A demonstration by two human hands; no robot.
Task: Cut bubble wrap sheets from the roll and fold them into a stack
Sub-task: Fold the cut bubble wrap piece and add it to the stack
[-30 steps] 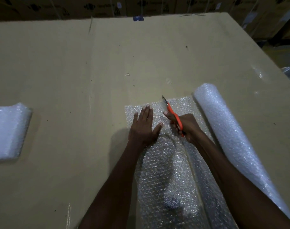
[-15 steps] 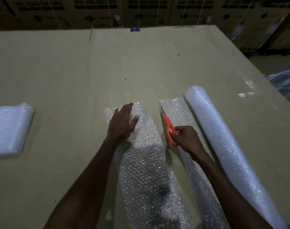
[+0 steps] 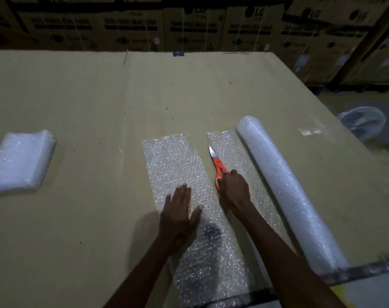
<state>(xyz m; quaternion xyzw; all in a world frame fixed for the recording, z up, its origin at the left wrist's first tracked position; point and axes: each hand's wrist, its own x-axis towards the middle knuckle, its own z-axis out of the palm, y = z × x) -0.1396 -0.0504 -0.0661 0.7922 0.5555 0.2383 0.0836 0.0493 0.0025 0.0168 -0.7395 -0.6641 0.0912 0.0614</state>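
A cut bubble wrap sheet (image 3: 173, 161) lies flat in the middle of the cardboard-covered table (image 3: 89, 96). My left hand (image 3: 180, 214) rests flat on it, fingers spread. To its right lie orange-handled scissors (image 3: 218, 165), blades closed and pointing away, with my right hand (image 3: 234, 190) on the handles. They sit at the edge of the unrolled strip (image 3: 238, 156) that leads to the bubble wrap roll (image 3: 284, 190) at the right. A stack of folded sheets (image 3: 20, 161) lies at the far left.
Cardboard boxes printed "WASHING MACHINE" (image 3: 189, 30) stand in a row behind the table. A pale fan (image 3: 362, 123) sits on the floor beyond the table's right edge. A small round object (image 3: 166, 108) lies on the cardboard ahead of the sheet.
The sheet has come apart from the roll's strip and shifted left. My left hand slid back toward me along it. My right hand lowered the scissors onto the table.
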